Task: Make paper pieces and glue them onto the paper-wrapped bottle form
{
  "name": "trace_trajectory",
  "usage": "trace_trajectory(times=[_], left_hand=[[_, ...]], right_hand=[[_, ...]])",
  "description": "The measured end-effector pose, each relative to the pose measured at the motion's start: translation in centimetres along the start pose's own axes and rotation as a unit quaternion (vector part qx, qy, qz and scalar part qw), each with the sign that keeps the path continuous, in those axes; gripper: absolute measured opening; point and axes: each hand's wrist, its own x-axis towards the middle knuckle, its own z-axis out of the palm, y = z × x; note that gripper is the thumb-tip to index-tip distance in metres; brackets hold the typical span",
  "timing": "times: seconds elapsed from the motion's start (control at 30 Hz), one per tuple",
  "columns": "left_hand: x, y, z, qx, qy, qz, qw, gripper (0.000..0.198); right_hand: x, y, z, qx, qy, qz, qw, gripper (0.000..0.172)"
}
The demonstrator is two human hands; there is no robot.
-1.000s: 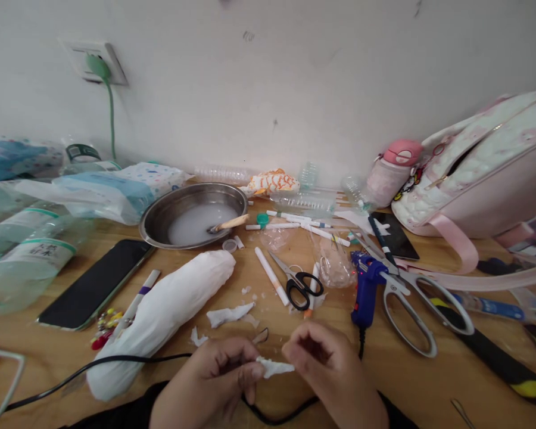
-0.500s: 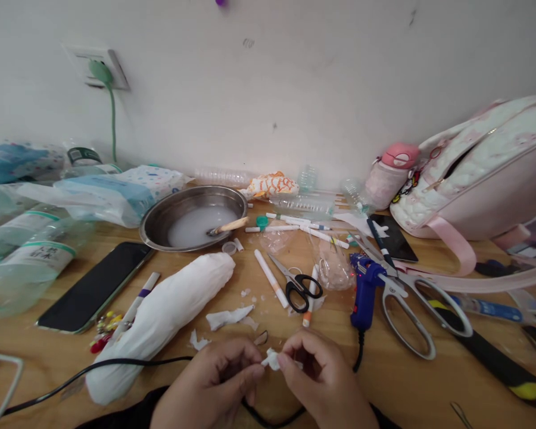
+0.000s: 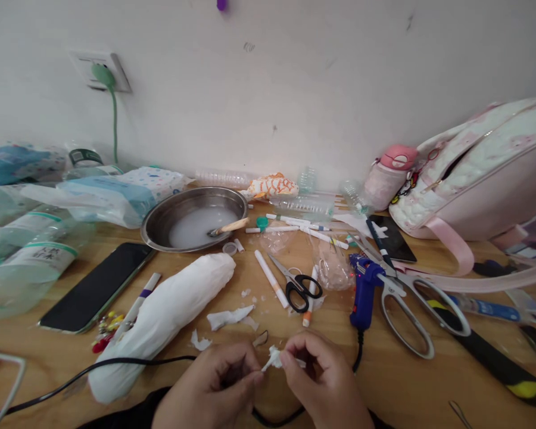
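Observation:
Between my hands is a small crumpled piece of white paper (image 3: pixel 274 357), tissue-like. My left hand (image 3: pixel 214 381) pinches its thin left end between thumb and forefinger. With thumb and fingers closed, my right hand (image 3: pixel 324 378) grips the other side. Just beyond them lie torn white scraps (image 3: pixel 230 317) on the wooden table. To the left rests a long white wrapped form (image 3: pixel 165 322), a black cable crossing its near end. Small black-handled scissors (image 3: pixel 300 289) and a white marker (image 3: pixel 271 278) lie past my fingers.
A metal bowl (image 3: pixel 152 229) of cloudy liquid holds a brush. A phone (image 3: pixel 98 286) and plastic bottles (image 3: pixel 40 262) are left. On the right are a blue glue gun (image 3: pixel 363 295), large scissors (image 3: pixel 406 325) and a backpack (image 3: pixel 486 179). An orange-patterned fish (image 3: pixel 272 186) lies by the wall.
My left hand has shifted slightly away from the right, and the white piece's left end now looks thinner and more drawn out. The right hand has barely moved.

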Motion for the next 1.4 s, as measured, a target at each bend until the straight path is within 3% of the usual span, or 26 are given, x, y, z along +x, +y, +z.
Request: trace_trajectory(times=[0.23, 0.37, 0.47, 0.57, 0.67, 0.77, 0.83, 0.9, 0.93, 1.03, 1.1, 1.17, 1.23, 1.27, 1.37, 1.4], left_hand=[[0.1, 0.1, 0.0, 0.125, -0.012, 0.007, 0.992, 0.023], [0.2, 0.1, -0.3, 0.267, -0.013, 0.103, 0.958, 0.035], [-0.2, 0.3, -1.0, 0.307, 0.044, 0.209, 0.928, 0.034], [-0.7, 1.0, -2.4, 0.279, 0.109, 0.233, 0.925, 0.019], [-0.7, 1.7, -4.1, 0.272, 0.168, 0.219, 0.922, 0.02], [-0.2, 2.4, -5.9, 0.34, 0.227, 0.228, 0.884, 0.029], [0.2, 3.2, -7.4, 0.383, 0.25, 0.244, 0.855, 0.022], [0.3, 4.1, -9.4, 0.434, 0.327, 0.253, 0.8, 0.019], [0.2, 4.6, -10.6, 0.47, 0.403, 0.249, 0.745, 0.02], [-0.3, 5.5, -14.9, 0.471, 0.519, 0.209, 0.682, 0.028], [-0.5, 5.5, -17.7, 0.466, 0.537, 0.191, 0.676, 0.035], [-0.5, 5.2, -19.3, 0.475, 0.534, 0.158, 0.682, 0.038], [-0.2, 4.9, -18.8, 0.499, 0.519, 0.139, 0.68, 0.04], [-0.1, 4.8, -17.7, 0.513, 0.511, 0.139, 0.676, 0.041], [-0.2, 4.5, -11.6, 0.554, 0.479, 0.184, 0.656, 0.032], [-0.4, 4.2, -9.2, 0.564, 0.442, 0.225, 0.66, 0.028]], right_hand=[[0.5, 0.0, -1.1, 0.062, 0.007, 0.042, 0.997, 0.023], [0.8, 0.4, -1.3, 0.053, -0.027, 0.053, 0.997, 0.025], [0.9, 0.6, -1.4, 0.053, -0.032, 0.062, 0.996, 0.027], [1.0, 0.8, -1.3, 0.055, -0.023, 0.057, 0.997, 0.027], [1.0, 1.2, -1.0, 0.066, -0.004, 0.05, 0.997, 0.028], [1.0, 1.5, -0.8, 0.074, 0.001, 0.048, 0.996, 0.029], [1.0, 1.7, -0.6, 0.073, 0.0, 0.044, 0.996, 0.029], [1.0, 1.7, -0.6, 0.07, -0.004, 0.041, 0.997, 0.029], [0.9, 1.8, -0.5, 0.069, -0.005, 0.04, 0.997, 0.029], [0.9, 1.8, -0.4, 0.067, -0.008, 0.037, 0.997, 0.03], [0.9, 1.8, -0.4, 0.063, -0.01, 0.035, 0.997, 0.03], [0.9, 1.7, -0.6, 0.057, -0.017, 0.032, 0.998, 0.03], [0.9, 1.5, -0.8, 0.052, -0.025, 0.031, 0.998, 0.03], [0.8, 1.3, -0.9, 0.051, -0.028, 0.032, 0.998, 0.03], [0.5, 0.8, -1.0, 0.041, -0.029, 0.034, 0.998, 0.027], [0.4, 0.7, -0.9, 0.029, -0.031, 0.032, 0.999, 0.025]])
